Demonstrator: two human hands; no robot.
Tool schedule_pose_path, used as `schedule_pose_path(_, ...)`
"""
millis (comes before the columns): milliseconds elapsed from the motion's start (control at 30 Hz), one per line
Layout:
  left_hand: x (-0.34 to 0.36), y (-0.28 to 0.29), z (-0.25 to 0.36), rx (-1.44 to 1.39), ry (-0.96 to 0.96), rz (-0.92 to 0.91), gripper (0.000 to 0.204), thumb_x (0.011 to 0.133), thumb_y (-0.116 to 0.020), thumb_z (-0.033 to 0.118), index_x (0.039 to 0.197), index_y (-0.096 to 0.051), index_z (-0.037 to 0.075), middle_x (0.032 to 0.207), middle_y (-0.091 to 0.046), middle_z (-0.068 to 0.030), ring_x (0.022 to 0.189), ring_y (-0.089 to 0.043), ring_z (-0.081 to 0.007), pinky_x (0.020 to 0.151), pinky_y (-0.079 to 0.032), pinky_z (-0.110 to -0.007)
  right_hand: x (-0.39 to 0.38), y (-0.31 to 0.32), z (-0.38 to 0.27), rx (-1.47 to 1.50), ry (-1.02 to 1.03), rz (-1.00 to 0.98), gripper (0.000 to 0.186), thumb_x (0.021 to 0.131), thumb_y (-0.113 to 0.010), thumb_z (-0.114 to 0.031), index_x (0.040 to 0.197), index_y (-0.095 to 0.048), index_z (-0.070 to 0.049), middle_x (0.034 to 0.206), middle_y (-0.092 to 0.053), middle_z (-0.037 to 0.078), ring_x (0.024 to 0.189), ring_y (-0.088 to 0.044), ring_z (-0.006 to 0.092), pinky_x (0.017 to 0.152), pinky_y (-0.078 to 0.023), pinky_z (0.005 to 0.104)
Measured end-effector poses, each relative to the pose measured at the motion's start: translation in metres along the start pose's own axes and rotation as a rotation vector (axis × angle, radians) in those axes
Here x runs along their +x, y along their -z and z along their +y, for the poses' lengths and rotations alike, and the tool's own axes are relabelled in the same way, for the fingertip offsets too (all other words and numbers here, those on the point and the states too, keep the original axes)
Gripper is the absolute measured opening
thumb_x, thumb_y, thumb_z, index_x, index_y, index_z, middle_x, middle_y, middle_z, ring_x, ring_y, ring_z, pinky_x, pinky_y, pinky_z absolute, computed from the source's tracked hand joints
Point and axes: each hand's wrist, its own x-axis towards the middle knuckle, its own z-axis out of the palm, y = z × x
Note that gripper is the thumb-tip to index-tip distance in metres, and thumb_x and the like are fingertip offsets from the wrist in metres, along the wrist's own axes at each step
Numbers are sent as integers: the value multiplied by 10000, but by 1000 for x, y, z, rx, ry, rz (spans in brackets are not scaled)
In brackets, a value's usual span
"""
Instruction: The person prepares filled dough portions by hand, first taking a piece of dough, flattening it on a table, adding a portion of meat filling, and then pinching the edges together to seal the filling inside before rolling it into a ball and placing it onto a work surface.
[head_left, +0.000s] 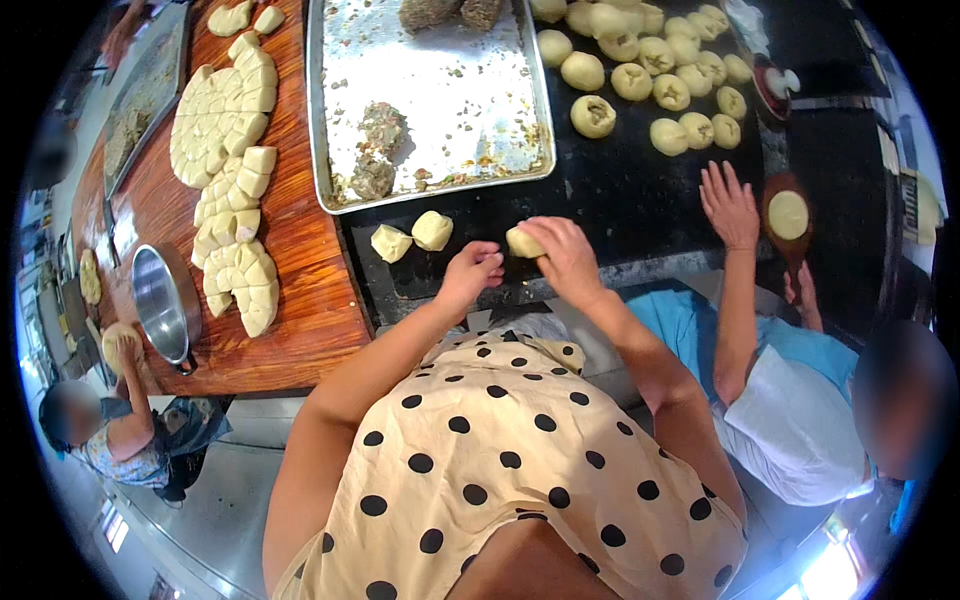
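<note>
Over the near edge of the black work surface, my right hand [567,262] is closed around a pale dough ball [522,243]. Just left of it is my left hand [470,277], its fingers curled in toward the thumb; whatever they may hold is hidden. Two dough pieces [411,237] rest beyond my left hand. Past my hands stands a metal tray [450,130] with clumps of brownish filling [380,135] and scattered crumbs. Many round dough balls [655,75], several with pinched or open tops, are grouped at the far right.
On the wooden table [310,300] at left lie rows of cut dough [230,130], a steel bowl [163,300] and another tray [145,95]. A co-worker's hand [732,207] is at my right, beside a flat dough round on a wooden paddle [787,215]. Another person [120,430] works at far left.
</note>
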Motion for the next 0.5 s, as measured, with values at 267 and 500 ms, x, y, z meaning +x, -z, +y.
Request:
schedule_pose_path(267,78,-68,-9,139,45,-111,313,948,-493,-10,1250,-578,-22,1112,-610,-80,977,-621,-159,882,-514,-300,-36,-15,76,136,-444,148,510,837,-619,-80,1340,-541,-50,1406,-513,158,1316,-463,350,1125,-338,443)
schedule_pose_path(500,78,-63,-11,112,29,-141,365,906,-519,-80,1260,-586,-27,1171,-624,-96,977,-628,-162,865,-520,-292,19,-75,84,-328,-968,398,682,1004,-431,-458,1504,-331,-6,1609,-191,220,1507,-131,347,1219,-96,489)
